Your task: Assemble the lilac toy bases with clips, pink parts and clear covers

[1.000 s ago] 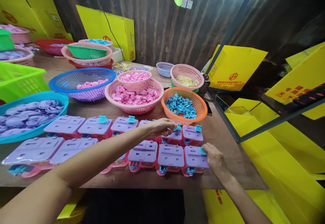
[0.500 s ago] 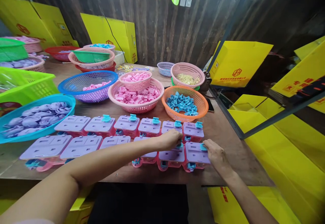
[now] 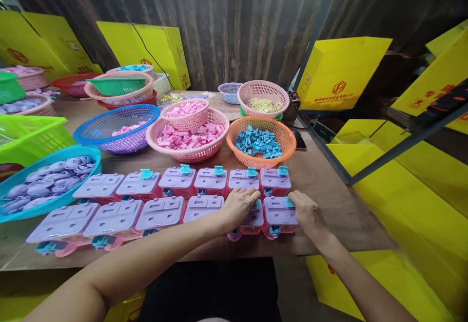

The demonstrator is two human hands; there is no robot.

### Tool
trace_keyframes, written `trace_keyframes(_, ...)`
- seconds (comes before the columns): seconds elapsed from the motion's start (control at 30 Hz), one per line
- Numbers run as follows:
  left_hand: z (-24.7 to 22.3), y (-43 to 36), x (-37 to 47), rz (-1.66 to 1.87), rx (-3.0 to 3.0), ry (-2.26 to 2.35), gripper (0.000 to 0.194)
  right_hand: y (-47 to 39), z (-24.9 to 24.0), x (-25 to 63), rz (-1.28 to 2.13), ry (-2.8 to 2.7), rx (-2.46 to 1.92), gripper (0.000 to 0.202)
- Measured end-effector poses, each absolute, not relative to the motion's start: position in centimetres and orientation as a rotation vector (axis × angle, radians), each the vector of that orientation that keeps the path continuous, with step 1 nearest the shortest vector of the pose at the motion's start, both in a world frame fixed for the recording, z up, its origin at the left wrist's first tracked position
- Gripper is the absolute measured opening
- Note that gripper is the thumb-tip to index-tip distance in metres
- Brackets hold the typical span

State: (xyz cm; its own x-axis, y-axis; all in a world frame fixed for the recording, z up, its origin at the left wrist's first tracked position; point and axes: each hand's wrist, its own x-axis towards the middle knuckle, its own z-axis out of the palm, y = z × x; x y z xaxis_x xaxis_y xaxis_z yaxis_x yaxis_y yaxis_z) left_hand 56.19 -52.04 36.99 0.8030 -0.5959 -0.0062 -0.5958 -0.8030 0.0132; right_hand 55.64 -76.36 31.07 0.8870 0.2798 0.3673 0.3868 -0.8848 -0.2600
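Observation:
Two rows of pink boxes with lilac lids stand along the table's front. My left hand (image 3: 241, 206) lies over the second box from the right in the front row, its fingers bent at the lid's back edge by a teal piece (image 3: 257, 204). My right hand (image 3: 306, 211) touches the front row's rightmost box (image 3: 280, 215), fingertips at the teal piece (image 3: 289, 202) on its lid's back right corner. The fingers of both hands are curled together; whether they grip the teal pieces is hard to make out. Several back-row boxes carry teal pieces, such as the rightmost one (image 3: 276, 179).
Behind the boxes stand an orange basket (image 3: 288, 154) of blue parts, pink baskets (image 3: 188, 156) of pink parts, a blue-purple basket (image 3: 135, 142) and a teal basin (image 3: 95, 166) of lilac parts. A dark phone (image 3: 300, 140) lies by the orange basket. Yellow cartons (image 3: 329, 76) and a metal frame are at right.
The camera view has shifted slightly. My left hand has opened out a little and sits lower over its box. My right hand remains at the corner of the rightmost front box.

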Motion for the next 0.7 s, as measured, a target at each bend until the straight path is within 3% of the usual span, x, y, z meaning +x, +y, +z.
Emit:
trace_keyframes(0.23, 38.0, -51.2, 57.4, -0.099, 2.683, -0.777, 0.014, -77.4, 31.9, 56.8, -0.063, -0.304, -2.131, 0.015)
trace_keyframes(0.4, 37.3, -51.1, 58.6, -0.228, 2.610, -0.624, 0.015, -77.0, 31.1, 56.7, 0.231, -0.004, -1.643, 0.031)
trace_keyframes(0.57, 36.9, -50.9, 57.9, -0.182, 2.626, -0.601, 0.012, -76.9, 31.7, 56.7, 0.263, 0.003, -1.676, 0.035)
trace_keyframes(0.7, 38.0, -50.6, 57.8, 0.006, 2.621, -0.700, 0.025, -78.8, 34.5, 57.8, 0.433, -0.240, -1.816, 0.034)
